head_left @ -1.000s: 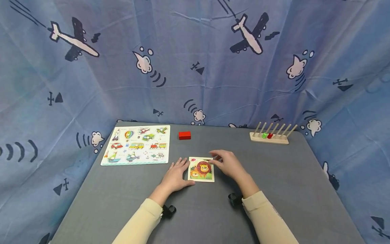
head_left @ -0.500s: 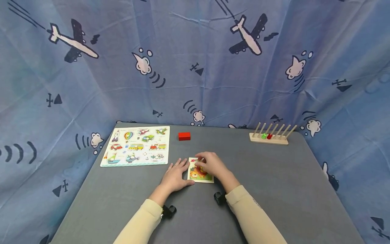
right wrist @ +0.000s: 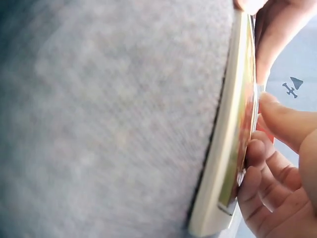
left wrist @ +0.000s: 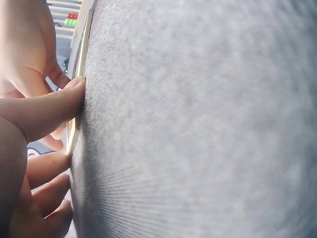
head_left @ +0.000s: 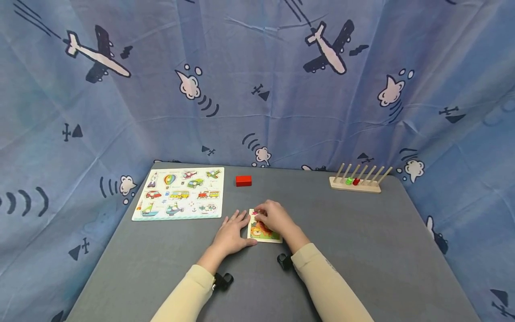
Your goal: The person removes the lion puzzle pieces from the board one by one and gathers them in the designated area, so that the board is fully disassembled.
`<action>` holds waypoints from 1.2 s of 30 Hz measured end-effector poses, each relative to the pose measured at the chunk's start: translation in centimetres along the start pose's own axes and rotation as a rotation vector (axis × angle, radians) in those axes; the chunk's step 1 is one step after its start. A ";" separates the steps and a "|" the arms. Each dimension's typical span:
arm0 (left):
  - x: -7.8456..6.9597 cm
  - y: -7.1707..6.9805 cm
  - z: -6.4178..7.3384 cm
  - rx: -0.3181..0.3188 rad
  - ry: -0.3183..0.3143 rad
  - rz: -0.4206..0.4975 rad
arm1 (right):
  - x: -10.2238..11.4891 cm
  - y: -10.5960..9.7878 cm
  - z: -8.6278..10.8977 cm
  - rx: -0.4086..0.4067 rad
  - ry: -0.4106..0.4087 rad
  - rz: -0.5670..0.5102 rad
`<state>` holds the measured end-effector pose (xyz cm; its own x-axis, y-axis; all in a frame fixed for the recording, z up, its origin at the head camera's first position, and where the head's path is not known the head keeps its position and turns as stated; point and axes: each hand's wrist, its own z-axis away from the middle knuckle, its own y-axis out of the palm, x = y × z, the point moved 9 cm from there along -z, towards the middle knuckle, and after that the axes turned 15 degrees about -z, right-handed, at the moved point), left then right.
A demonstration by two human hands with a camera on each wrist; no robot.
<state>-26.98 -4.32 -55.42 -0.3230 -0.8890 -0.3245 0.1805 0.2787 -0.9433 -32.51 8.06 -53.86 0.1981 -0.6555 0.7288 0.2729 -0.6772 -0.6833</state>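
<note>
A small lion jigsaw puzzle (head_left: 257,232) lies in a pale square frame at the middle of the grey table. My left hand (head_left: 231,234) rests at its left side, fingers spread and fairly straight. Seen from the left wrist, the thumb (left wrist: 62,106) presses one frame edge while the index fingertip touches another. My right hand (head_left: 275,218) bends over the puzzle's upper part and covers much of the picture. In the right wrist view, the curled fingertips (right wrist: 250,181) touch the puzzle face, and the thumb (right wrist: 275,111) meets a thin pale edge; whether it pinches a piece is hidden.
A vehicle picture board (head_left: 183,206) lies at the back left. Behind the puzzle sits a red block (head_left: 243,180). A wooden peg stand (head_left: 354,185) with green and red beads stands at the back right. Blue patterned cloth (head_left: 257,80) surrounds the table (head_left: 354,250).
My right hand has moved left from the puzzle's upper right corner to its upper left part. My left hand and the puzzle have stayed in place.
</note>
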 end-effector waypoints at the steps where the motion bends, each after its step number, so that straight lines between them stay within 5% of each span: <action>1: 0.0 0.0 0.0 0.000 -0.001 0.000 | 0.0 0.1 0.0 0.002 0.000 0.012; 13: -0.1 -0.1 0.1 0.015 -0.005 0.006 | 0.5 0.7 -0.3 0.002 0.063 0.084; 25: 0.3 -0.3 -0.4 -0.053 -0.084 -0.023 | -0.4 1.0 -1.1 0.015 0.101 -0.074; 36: 0.1 -0.3 -0.6 -0.046 -0.102 0.001 | -1.1 0.6 -1.2 0.015 0.120 -0.132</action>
<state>-27.64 -4.24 -55.16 -0.2260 -0.9204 -0.3190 0.1376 0.2940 -0.9459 -33.69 7.94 -55.15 0.0463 -0.5965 0.8013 0.3032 -0.7559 -0.5803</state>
